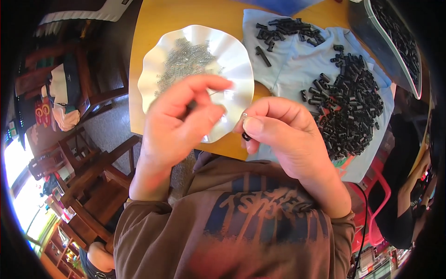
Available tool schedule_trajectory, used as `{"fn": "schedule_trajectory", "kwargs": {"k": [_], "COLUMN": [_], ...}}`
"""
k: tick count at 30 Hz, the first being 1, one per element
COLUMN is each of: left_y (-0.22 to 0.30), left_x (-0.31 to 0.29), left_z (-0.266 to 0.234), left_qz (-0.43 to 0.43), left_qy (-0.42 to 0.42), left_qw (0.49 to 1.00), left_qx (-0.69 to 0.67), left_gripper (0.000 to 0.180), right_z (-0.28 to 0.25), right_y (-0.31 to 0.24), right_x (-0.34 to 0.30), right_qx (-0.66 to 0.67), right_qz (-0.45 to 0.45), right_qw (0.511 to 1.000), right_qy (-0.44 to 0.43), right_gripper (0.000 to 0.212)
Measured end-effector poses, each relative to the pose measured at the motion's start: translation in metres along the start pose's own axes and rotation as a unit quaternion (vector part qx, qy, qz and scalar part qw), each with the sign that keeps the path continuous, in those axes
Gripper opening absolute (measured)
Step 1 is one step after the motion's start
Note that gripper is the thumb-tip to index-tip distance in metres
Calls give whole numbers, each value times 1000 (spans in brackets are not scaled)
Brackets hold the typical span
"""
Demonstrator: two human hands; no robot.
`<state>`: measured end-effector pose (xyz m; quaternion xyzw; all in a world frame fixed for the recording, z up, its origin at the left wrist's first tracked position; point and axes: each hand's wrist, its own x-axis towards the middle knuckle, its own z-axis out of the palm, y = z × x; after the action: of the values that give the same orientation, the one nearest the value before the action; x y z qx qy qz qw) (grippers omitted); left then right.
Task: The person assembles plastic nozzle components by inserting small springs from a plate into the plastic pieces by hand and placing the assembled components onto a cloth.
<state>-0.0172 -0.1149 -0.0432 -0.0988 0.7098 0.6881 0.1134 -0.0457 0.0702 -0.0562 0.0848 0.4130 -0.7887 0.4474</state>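
My right hand (290, 132) pinches a small black plastic part (246, 136) between thumb and fingers. A bit of thin metal, like the end of a spring (244, 115), shows at the top of that pinch. My left hand (179, 118) hovers over the near part of a white wavy-rimmed plate (241, 69), thumb and forefinger apart and slightly blurred. A thin line shows by its forefinger; I cannot tell whether the hand touches it. Many small metal springs (186, 60) are heaped on the plate, partly hidden by my left hand.
On a light blue cloth (290, 69) at the right lies a big pile of small black plastic parts (350, 111). A smaller group of longer black pieces (290, 30) lies farther back. A clear bin (371, 46) of black parts stands far right. Another person's arm (409, 186) shows at the right.
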Motion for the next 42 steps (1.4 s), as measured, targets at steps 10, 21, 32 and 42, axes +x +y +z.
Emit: {"fn": "schedule_trajectory", "kwargs": {"k": [10, 21, 32, 42], "left_y": [13, 22, 18, 4], "left_x": [9, 5, 7, 9], "left_z": [29, 72, 90, 97], "left_qz": [5, 20, 242, 428], "left_qy": [-203, -157, -115, -129], "left_qw": [967, 982, 948, 854], "left_qx": [-155, -106, 173, 267], "left_gripper": [18, 11, 15, 33], "right_z": [-20, -49, -66, -71], "right_y": [-1, 5, 2, 11], "right_x": [-29, -54, -69, -74], "right_qx": [92, 201, 199, 197], "right_qz": [-17, -73, -123, -113], "right_qw": [994, 975, 969, 971], "right_qy": [-47, -57, -82, -76], "right_gripper": [16, 24, 28, 25]}}
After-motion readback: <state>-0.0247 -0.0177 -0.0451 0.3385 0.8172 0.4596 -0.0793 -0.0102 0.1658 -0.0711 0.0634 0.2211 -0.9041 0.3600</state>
